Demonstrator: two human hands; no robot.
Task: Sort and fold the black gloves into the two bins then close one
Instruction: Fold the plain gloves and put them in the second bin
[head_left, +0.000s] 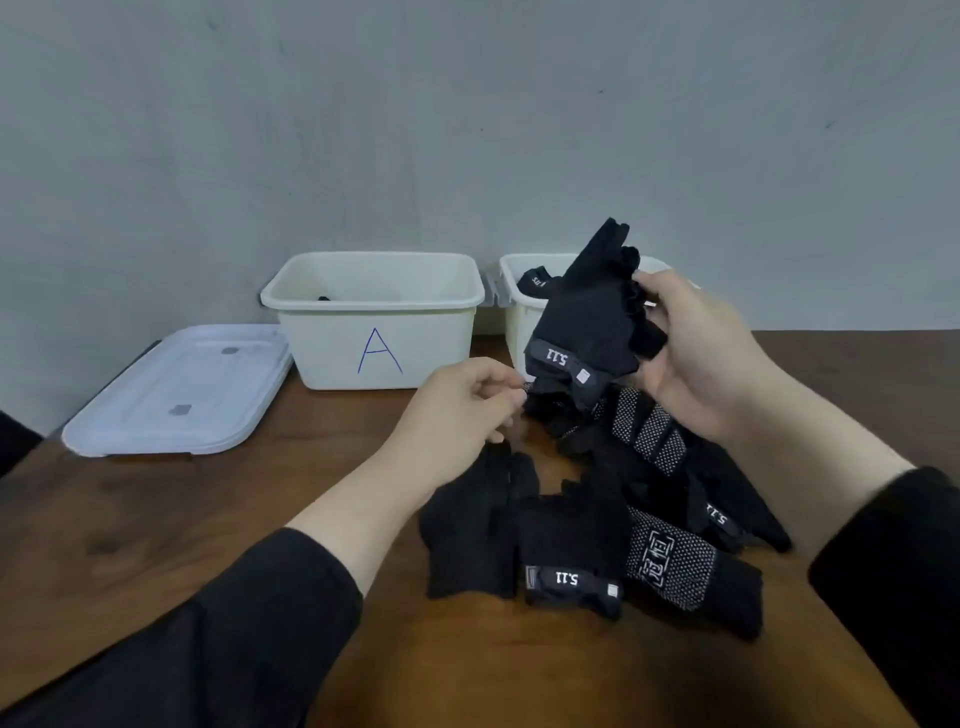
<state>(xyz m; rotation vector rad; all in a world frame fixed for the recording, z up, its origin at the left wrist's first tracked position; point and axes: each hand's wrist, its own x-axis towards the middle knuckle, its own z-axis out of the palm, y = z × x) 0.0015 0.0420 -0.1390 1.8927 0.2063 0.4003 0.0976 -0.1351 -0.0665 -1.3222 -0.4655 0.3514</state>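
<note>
My right hand (704, 353) holds a black glove with a "5.11" wrist strap (587, 317) upright above the table, in front of the right bin. My left hand (467, 405) pinches the glove's cuff at its lower left corner. A pile of black gloves (597, 525) lies on the wooden table below both hands; some have white dotted palms, others "5.11" straps. A white bin marked "A" (376, 322) stands at the back, with a dark item barely visible inside. The second white bin (519, 312) to its right holds at least one folded black glove (537, 283).
A stack of white lids (182, 389) lies flat on the table left of bin A. A grey wall rises right behind the bins. The wooden table (208, 519) runs toward me; a dark object sits at its far left edge.
</note>
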